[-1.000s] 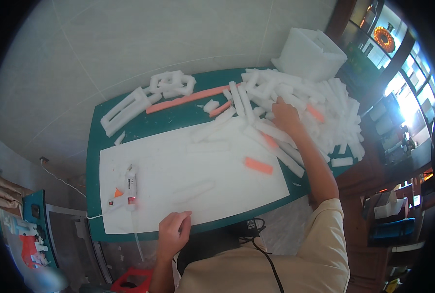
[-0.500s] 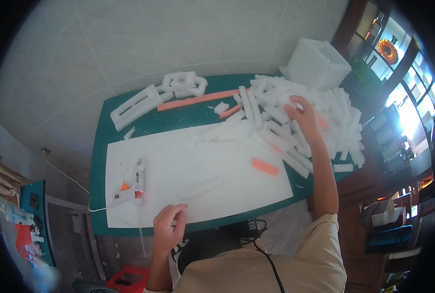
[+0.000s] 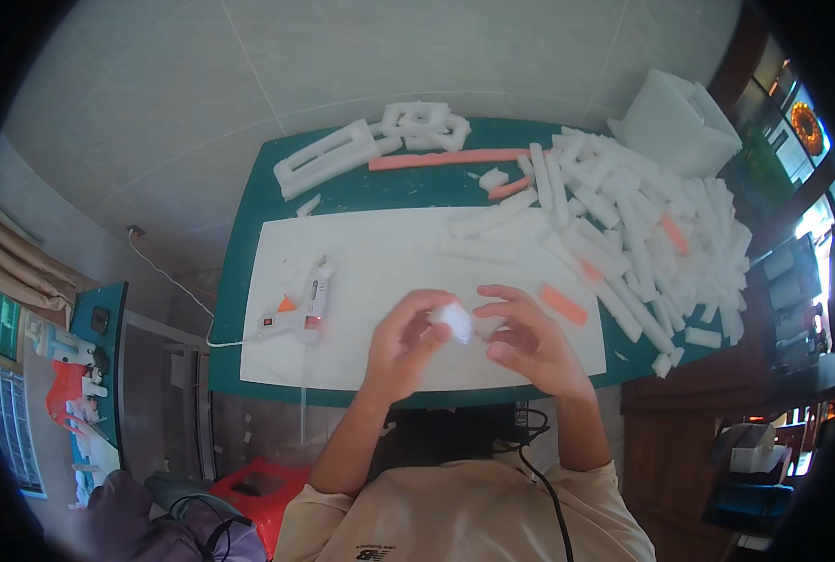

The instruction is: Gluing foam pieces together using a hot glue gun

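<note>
A: Where is the small white foam piece [image 3: 455,320]?
B: Between the two hands, above the near edge of the white sheet [image 3: 380,272]. The left hand [image 3: 400,342] has its fingertips pinched on it; the right hand [image 3: 528,339] curls around it with its fingers partly closed, touching its other side.
A: What would good handling call for?
B: Probably a light grip, since foam dents easily, and keeping it over the sheet. The glue gun [image 3: 297,311] lies just to the left, and the heap of foam strips [image 3: 642,234] sits at the right.
</note>
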Available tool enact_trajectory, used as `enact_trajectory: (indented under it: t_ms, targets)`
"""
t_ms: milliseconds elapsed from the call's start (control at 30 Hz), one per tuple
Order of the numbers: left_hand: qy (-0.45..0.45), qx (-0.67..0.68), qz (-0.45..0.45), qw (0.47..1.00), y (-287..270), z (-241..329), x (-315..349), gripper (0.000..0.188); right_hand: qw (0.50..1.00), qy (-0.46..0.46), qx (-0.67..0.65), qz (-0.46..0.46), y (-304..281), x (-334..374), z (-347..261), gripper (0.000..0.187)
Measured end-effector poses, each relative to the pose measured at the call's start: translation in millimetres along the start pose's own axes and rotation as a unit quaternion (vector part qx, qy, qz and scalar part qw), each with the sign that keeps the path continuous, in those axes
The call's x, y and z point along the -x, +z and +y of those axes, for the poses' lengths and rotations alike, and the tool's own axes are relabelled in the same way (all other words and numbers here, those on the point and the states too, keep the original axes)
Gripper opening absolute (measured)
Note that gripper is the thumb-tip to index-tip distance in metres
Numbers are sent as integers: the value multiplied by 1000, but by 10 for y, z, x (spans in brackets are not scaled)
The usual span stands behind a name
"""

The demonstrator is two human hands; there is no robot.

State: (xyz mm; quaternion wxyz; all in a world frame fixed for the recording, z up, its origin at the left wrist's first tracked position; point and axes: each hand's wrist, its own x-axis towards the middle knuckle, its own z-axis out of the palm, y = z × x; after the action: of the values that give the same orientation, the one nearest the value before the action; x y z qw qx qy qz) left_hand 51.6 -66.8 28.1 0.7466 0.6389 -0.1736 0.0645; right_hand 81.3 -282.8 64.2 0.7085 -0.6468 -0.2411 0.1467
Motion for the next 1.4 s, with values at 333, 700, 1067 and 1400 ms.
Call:
enact_trajectory:
  t_ms: [333,700,1067,1400]
  targets:
    - [-73,84,9,994,93,34,6,35,996,20,10,82,45,138,23,40]
    - [-98,23,12,995,176,68,79,45,961,-22,229,156,175,122,56,35]
    - [-88,92,64,990,169,6,125,42,992,65,27,105,174,151,85,37]
    - [-104,109,30,988,140,-10,140,43,995,34,0,99,209,130,188,42]
